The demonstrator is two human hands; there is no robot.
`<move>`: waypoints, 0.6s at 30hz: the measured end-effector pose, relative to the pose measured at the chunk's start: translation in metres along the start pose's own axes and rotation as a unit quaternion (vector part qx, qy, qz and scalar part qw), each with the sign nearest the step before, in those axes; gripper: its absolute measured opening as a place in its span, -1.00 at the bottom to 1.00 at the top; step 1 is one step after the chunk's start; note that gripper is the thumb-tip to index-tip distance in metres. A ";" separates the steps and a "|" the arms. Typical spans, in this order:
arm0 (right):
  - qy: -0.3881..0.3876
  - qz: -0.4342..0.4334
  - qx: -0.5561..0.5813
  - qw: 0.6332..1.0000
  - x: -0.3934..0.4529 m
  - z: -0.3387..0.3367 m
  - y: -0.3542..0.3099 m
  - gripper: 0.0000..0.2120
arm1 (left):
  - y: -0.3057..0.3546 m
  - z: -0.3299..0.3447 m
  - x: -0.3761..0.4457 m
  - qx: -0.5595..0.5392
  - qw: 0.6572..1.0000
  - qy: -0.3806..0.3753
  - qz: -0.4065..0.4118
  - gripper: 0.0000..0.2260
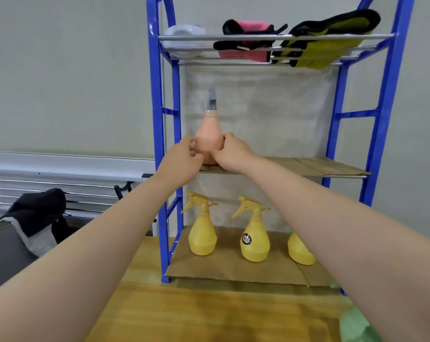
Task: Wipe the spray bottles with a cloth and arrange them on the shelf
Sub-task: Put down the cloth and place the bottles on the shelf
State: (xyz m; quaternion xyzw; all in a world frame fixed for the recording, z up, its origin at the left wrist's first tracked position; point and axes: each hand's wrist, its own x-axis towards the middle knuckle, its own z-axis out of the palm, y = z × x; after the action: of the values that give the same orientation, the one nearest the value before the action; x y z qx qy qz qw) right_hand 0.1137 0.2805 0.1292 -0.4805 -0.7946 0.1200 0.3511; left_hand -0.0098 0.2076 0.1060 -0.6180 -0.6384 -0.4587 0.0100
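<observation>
A peach spray bottle [209, 137] with a grey nozzle stands upright at the left end of the middle shelf [332, 169] of a blue rack [391, 95]. My left hand [184, 156] grips its left side and my right hand [230, 151] grips its right side near the base. Three yellow spray bottles stand on the bottom shelf: one at the left [202, 233], one in the middle [254, 238] and one at the right [300, 250], partly hidden by my right forearm. A green cloth [354, 324] lies at the lower right on the table.
The top shelf holds a clear plastic container [184, 43], pink gloves [248, 43] and yellow-green gloves [332, 38]. The rack stands on a wooden table [209, 312]. Dark clothing [38, 213] lies at the left. Cardboard [233, 267] lines the bottom shelf.
</observation>
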 end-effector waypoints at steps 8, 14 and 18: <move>-0.030 0.005 0.014 0.999 0.026 0.012 -0.005 -0.42 | -0.002 0.003 0.028 0.062 0.995 -0.076 -0.021 -0.72; -0.050 0.014 0.020 0.998 0.037 0.023 -0.012 -0.41 | -0.006 0.005 0.041 0.048 0.994 -0.080 -0.062 -0.85; -0.052 0.018 0.027 0.998 0.034 0.021 -0.010 -0.31 | -0.008 0.002 0.038 0.045 0.993 -0.084 -0.064 -0.79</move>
State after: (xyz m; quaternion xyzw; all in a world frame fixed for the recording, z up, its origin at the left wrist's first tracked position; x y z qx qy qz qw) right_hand 0.0833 0.3071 0.1343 -0.4778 -0.7995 0.1727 0.3204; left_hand -0.0243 0.2404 0.1224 -0.6111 -0.6950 -0.3762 -0.0452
